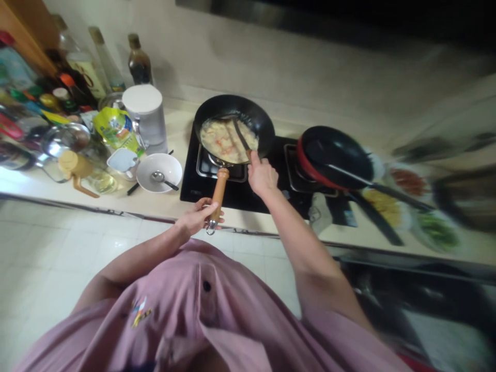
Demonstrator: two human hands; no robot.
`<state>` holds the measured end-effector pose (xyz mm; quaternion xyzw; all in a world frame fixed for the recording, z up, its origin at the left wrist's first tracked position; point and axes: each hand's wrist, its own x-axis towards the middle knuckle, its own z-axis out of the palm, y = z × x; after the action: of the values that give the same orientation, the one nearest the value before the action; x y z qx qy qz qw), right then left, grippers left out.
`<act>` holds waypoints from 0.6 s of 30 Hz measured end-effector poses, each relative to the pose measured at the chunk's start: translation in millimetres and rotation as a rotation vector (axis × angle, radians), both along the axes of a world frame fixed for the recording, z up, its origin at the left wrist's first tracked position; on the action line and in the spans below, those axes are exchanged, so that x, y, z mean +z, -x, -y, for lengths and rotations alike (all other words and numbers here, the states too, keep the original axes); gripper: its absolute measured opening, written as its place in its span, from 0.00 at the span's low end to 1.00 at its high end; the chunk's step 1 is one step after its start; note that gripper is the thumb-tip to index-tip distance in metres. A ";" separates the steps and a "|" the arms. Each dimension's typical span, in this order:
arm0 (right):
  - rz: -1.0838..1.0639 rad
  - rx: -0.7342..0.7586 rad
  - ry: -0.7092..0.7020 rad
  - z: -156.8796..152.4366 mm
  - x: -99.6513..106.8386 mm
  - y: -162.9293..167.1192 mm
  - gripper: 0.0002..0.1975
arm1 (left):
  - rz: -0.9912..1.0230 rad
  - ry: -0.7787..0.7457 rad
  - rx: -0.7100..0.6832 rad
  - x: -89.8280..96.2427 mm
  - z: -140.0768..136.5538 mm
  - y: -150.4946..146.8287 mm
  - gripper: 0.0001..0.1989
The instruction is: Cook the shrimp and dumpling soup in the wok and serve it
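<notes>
At the stove (242, 199), a black pan (263, 121) of pale food (217, 139) over the left burner (202, 166).
My left hand (197, 217) holds the pan's wooden handle (220, 187); my right hand (264, 178) grips a dark utensil (241, 135), its far end in the food (flecked orange-red), and a red-sided pan (339, 150) stands to the right.

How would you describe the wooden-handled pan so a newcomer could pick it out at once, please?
Start at the black cooktop. The dark pan is over its left burner, held by the left hand. Its wooden handle and pale food set it apart from the red-sided, black-handled pan to its right.
</notes>
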<state>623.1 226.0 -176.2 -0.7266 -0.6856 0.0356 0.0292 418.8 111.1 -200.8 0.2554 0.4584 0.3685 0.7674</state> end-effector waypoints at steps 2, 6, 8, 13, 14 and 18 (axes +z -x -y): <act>-0.027 0.006 0.000 0.5 0.1 -1.1 0.29 | -0.008 -0.001 -0.009 5.1 -3.4 -8.7 0.24; -0.054 0.011 0.014 1.2 4.1 -1.6 0.29 | -0.045 0.017 -0.001 11.8 -10.9 -25.3 0.20; -0.057 0.016 0.026 1.5 6.8 0.5 0.30 | -0.052 0.033 0.004 12.5 -11.8 -30.1 0.20; -0.174 0.048 -0.005 -0.1 8.7 -8.1 0.31 | -0.103 0.045 0.013 17.8 -4.3 -33.8 0.17; -0.244 0.040 -0.008 -1.1 7.0 -16.6 0.31 | -0.104 0.047 0.009 19.7 -2.5 -33.6 0.17; -0.422 -0.204 -0.048 -4.1 -13.3 -70.2 0.30 | -0.078 0.042 -0.016 24.3 0.9 -31.0 0.16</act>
<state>693.3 230.1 -189.5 -0.7675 -0.5881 0.1672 0.1927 449.8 110.2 -176.5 0.2570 0.4936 0.3422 0.7571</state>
